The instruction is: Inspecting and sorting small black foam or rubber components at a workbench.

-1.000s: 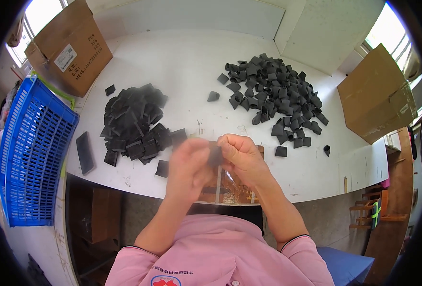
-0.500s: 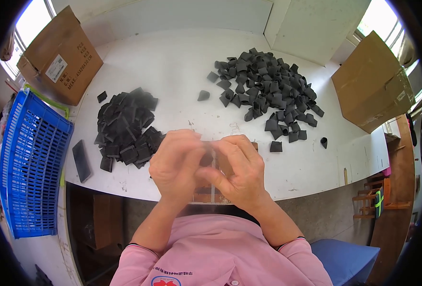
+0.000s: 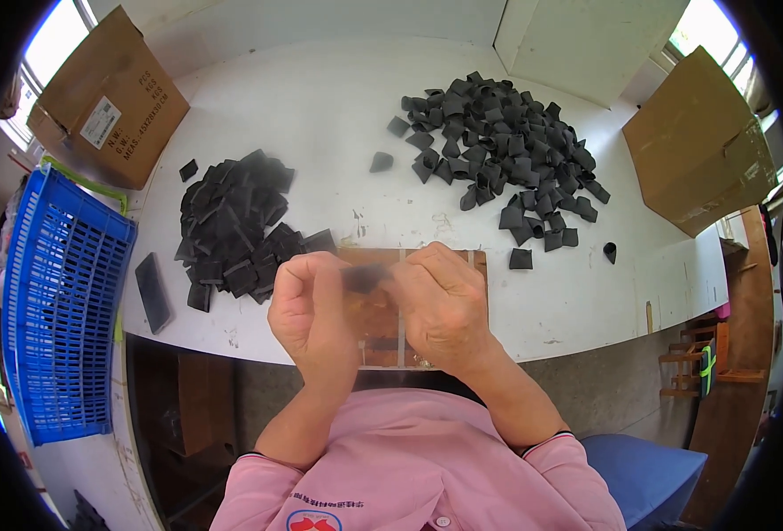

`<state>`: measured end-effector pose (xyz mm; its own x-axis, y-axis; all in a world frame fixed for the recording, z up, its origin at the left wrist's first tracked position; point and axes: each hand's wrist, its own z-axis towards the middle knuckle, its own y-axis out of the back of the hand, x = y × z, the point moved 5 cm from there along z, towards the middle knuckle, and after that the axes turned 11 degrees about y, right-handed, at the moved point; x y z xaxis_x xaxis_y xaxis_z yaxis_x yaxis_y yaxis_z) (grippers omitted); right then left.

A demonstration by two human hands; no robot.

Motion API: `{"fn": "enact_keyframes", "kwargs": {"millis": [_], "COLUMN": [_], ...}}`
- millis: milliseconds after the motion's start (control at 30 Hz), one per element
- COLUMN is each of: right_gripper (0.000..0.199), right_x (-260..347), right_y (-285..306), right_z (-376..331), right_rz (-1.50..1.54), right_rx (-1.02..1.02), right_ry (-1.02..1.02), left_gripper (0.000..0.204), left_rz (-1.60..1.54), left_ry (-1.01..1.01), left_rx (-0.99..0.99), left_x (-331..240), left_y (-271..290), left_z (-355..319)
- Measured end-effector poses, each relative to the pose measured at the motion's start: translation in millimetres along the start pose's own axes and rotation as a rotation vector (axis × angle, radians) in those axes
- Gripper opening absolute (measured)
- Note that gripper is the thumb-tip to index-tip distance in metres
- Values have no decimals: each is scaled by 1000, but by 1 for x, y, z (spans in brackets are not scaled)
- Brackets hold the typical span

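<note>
My left hand (image 3: 313, 310) and my right hand (image 3: 444, 305) are close together above a brown board (image 3: 381, 341) at the table's near edge. Between their fingertips is a small black fabric-like piece (image 3: 366, 278), smeared by motion, which both hands pinch. Just left of my left hand lies a heap of flat black pieces (image 3: 232, 226), one of which pokes out beside my fingers. Farther off on the right spreads a pile of black pieces curled into open loops (image 3: 497, 133). A single black piece (image 3: 381, 162) lies between the two heaps.
A dark phone-like slab (image 3: 152, 294) lies at the table's left edge, near a blue plastic crate (image 3: 68, 310). Cardboard boxes stand at the back left (image 3: 112, 97) and far right (image 3: 697, 142). A blue-covered seat (image 3: 644, 473) is at the lower right.
My hands have drawn slightly apart, and the black piece shows more plainly between them. More of the brown board is exposed. The view has shifted a little.
</note>
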<state>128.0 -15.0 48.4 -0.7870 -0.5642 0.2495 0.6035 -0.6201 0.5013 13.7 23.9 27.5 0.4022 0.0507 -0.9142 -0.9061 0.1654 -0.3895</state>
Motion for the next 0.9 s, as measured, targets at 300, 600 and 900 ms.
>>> {"fn": "enact_keyframes", "kwargs": {"millis": [300, 600, 900], "right_gripper": [14, 28, 32], "right_x": [-21, -29, -2], "right_y": [11, -22, -66], "right_z": [11, -82, -118], "right_rz": [374, 953, 769], "right_rx": [212, 24, 432], "right_ry": [-312, -1116, -1006], "left_gripper": [10, 31, 11], "left_rz": [196, 1145, 1362], "left_ry": [-3, 46, -312], "left_rx": [53, -73, 96], "left_x": [11, 73, 94], "left_y": [26, 102, 91], "left_z": [20, -7, -20]}}
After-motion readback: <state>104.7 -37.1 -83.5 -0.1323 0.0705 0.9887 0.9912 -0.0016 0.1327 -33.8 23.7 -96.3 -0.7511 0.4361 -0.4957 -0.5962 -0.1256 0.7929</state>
